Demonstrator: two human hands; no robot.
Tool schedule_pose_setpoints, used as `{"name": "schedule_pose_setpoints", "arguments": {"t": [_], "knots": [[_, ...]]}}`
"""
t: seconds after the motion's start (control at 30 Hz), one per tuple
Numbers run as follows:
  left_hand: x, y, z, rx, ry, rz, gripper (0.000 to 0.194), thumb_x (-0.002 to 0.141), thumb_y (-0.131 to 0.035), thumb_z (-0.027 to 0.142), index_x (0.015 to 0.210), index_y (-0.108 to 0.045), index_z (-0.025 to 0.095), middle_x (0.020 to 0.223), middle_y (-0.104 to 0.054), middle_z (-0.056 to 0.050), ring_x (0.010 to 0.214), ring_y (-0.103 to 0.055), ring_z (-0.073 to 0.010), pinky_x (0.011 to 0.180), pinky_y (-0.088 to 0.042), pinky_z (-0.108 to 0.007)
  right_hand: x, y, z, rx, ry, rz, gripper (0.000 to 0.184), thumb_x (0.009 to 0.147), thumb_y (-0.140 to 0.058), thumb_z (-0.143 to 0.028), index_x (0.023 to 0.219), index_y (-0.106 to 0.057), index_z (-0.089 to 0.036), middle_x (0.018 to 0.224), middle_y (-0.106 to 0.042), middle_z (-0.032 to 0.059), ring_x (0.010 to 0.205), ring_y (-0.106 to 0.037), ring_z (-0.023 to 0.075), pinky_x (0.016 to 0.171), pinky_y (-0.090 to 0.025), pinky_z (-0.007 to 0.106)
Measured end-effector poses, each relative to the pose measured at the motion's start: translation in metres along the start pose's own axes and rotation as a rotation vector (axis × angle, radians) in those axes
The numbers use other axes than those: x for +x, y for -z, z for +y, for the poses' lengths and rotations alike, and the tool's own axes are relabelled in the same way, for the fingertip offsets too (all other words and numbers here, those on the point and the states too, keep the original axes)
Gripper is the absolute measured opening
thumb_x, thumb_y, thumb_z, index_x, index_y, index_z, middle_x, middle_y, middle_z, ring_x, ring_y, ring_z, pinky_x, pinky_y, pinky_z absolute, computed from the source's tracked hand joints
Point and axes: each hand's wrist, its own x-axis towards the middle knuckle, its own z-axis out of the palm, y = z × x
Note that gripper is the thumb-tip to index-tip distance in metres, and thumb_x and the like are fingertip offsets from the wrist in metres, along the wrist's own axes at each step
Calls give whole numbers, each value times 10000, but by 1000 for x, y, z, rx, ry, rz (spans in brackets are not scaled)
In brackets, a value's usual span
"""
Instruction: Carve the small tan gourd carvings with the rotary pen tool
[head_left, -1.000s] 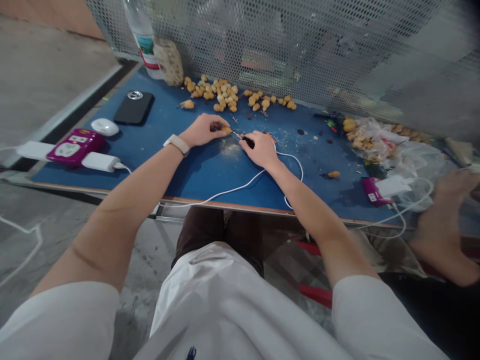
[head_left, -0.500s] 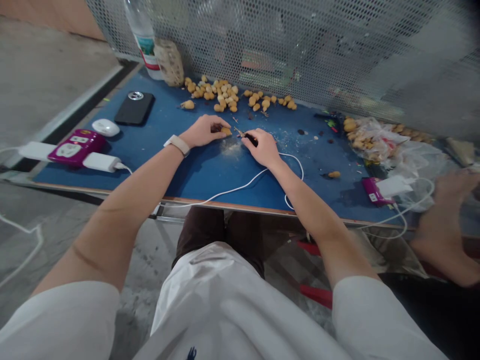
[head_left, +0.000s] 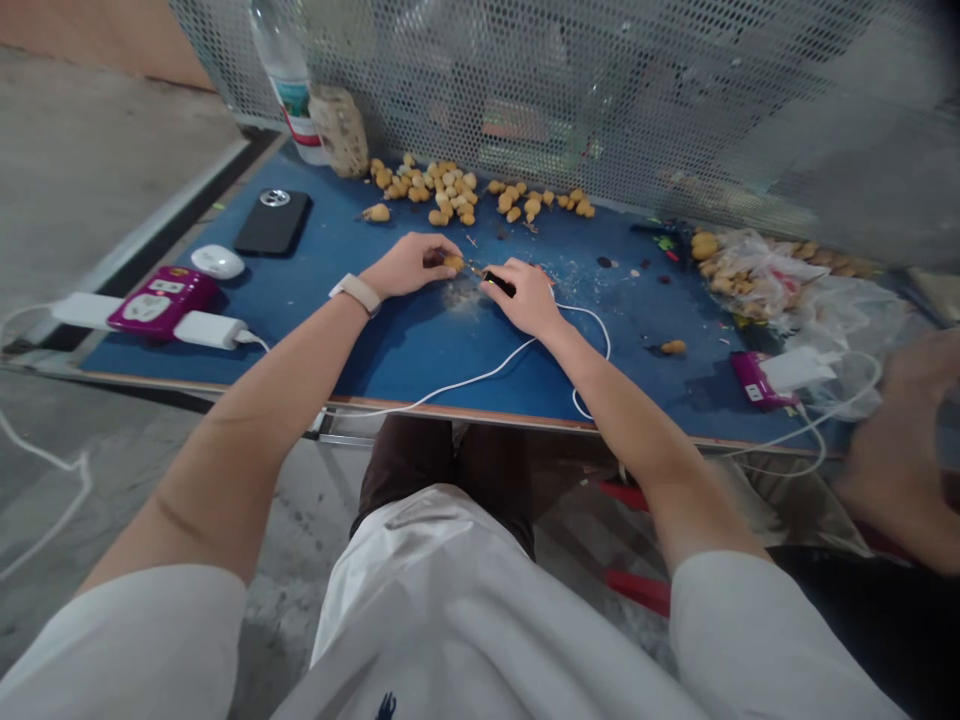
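My left hand (head_left: pixel 415 265) pinches a small tan gourd (head_left: pixel 453 263) between thumb and fingers over the blue tabletop (head_left: pixel 420 350). In my right hand (head_left: pixel 527 298) is a black-handled tool (head_left: pixel 500 283) with a thin tip. That tip points left and reaches the gourd's near side; I cannot make out its exact shape or whether it touches. Pale dust lies on the table under both hands. Behind them, several small gourds (head_left: pixel 442 190) are heaped along the mesh panel, and a single gourd (head_left: pixel 376 213) lies apart, left of the heap.
At left are a phone (head_left: pixel 274 225), a white case (head_left: pixel 217 262) and a purple power adapter (head_left: pixel 161 300). A bottle (head_left: pixel 296 105) and a jar (head_left: pixel 339 130) stand behind. A white cable (head_left: pixel 465 382) crosses the front. Bagged gourds (head_left: pixel 780 265) and another person's arm (head_left: pixel 904 450) are at right.
My right hand's tool tip has come closer to the gourd in my left hand. The view has shifted slightly; the other person's hand at right has moved and is blurred.
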Motion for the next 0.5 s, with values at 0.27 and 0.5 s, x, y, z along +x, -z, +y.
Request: {"name": "schedule_pose_setpoints", "arguments": {"t": [0.27,0.5], "knots": [[-3,4,18,-98,38,-69,591,972,-1100,580,1385,-981,174,1191,-931,-134,1164,-874,-335,1184,-729,-531,1,14,15,1,20,-46,720,1279,-586,-877,1570,-950,-328,1379,-891,168,1304,-828,457,1216,-661,646],[-2,0,17,-128,52,-41,553,961,-1117,620,1306,-948,222,1195,-930,-144,1125,-863,-310,1078,-745,-485,0,19,15,3,14,-72,584,1273,-685,-770,1543,-972,-339,1303,-896,154,1209,-832,430,1162,-661,622]]}}
